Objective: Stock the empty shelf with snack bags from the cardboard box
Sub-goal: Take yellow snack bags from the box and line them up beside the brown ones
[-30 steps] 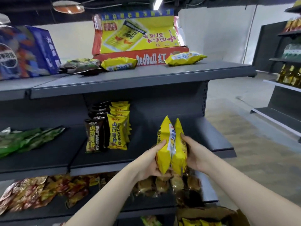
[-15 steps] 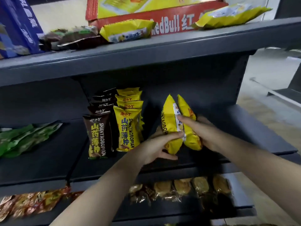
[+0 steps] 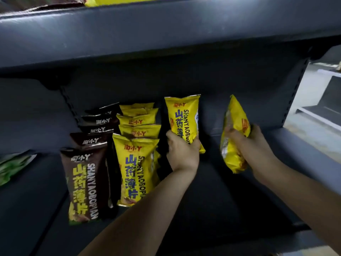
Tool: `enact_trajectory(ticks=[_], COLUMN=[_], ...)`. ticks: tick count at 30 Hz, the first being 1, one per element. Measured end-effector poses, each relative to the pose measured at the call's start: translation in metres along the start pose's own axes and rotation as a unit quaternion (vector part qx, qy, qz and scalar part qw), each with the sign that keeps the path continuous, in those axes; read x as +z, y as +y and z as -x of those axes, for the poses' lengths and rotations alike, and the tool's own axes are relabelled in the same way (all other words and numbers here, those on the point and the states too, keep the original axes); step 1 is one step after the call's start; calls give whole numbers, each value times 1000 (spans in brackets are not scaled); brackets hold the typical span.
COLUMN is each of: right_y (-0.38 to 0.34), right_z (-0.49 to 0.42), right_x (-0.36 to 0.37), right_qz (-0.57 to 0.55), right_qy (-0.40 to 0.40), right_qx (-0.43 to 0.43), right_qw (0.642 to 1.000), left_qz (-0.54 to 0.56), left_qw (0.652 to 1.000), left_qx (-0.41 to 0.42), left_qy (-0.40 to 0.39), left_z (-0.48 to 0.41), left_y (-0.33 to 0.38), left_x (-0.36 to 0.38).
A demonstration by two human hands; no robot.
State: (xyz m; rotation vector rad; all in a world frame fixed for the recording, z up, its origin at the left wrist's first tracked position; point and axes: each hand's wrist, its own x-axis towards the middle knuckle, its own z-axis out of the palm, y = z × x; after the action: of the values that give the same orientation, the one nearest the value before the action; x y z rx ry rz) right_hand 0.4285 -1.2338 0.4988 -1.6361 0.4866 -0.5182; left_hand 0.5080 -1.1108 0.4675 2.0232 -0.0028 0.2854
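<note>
My left hand (image 3: 181, 152) grips a yellow snack bag (image 3: 184, 119) by its lower part and holds it upright deep on the dark shelf (image 3: 212, 191), just right of a row of yellow bags (image 3: 136, 163). My right hand (image 3: 247, 141) holds a second yellow snack bag (image 3: 233, 143) edge-on, farther right and apart from the first. A row of brown bags (image 3: 86, 180) stands left of the yellow row. The cardboard box is out of view.
The upper shelf's edge (image 3: 166, 34) hangs low overhead. Green bags (image 3: 13, 167) lie on the neighbouring shelf at the left. The shelf's back panel (image 3: 239, 80) and right upright (image 3: 295, 93) bound the space; floor and another rack show at far right.
The view has closed in on the shelf. The two yellow bags, held together before, are now apart: the left one stands by the yellow row, the right one has swung out to the right.
</note>
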Motion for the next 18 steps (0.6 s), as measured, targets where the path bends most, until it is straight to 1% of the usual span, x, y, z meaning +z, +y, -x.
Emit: enact_trajectory(ticks=[3, 5, 9, 13, 18], right_y=[9, 14, 22, 24, 20], right_z=[-1, 0, -1, 0, 2], right_x=[-2, -5, -6, -5, -3], right_qz=[-7, -10, -41, -69, -86], right_qy=[-8, -22, -37, -35, -37], right_qx=[13, 13, 25, 44, 45], right_qw=[1000, 1000, 998, 996, 995], left_qz=[-18, -21, -13, -34, -63], left_qw=[998, 996, 993, 992, 990], left_qx=[6, -3, -51, -95, -126], left_qy=[53, 82, 103, 78, 21], left_z=[-16, -25, -40, -55, -55], left_y=[-5, -11, -19, -18, -13], left_x=[11, 15, 23, 29, 32])
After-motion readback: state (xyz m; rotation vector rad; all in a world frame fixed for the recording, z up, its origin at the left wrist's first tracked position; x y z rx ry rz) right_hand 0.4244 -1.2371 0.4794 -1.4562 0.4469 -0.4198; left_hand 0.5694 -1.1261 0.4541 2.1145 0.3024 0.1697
